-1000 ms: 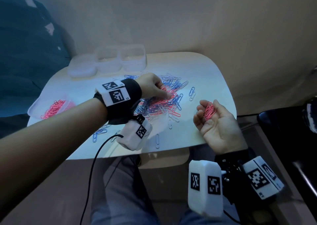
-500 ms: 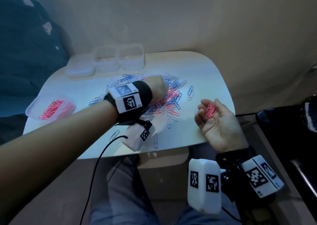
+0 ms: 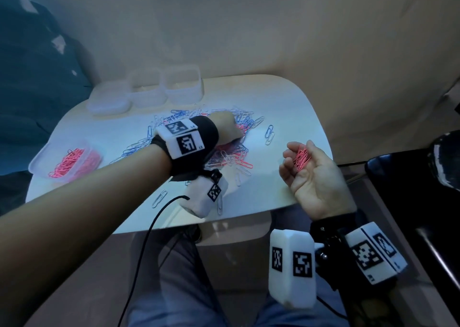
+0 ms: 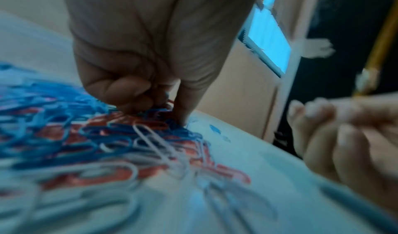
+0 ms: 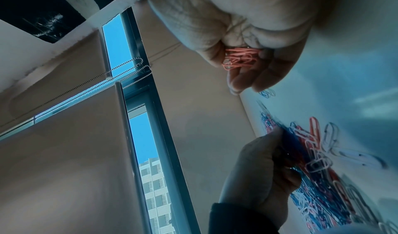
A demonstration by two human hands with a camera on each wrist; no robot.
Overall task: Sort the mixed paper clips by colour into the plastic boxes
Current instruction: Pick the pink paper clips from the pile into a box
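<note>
I see the left hand (image 3: 225, 125) pinching clips in the mixed paper clip pile (image 3: 231, 154), mid-bench. Right hand (image 3: 314, 177), near right, cups pink paper clips (image 3: 301, 157) in curled fingers.

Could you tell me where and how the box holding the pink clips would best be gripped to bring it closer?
Probably by the rim of the box of pink clips on its long near side, coming from above and the left with thumb outside and fingers inside. It sits open and flat at the table's left edge, its walls bare above the clips.
</note>
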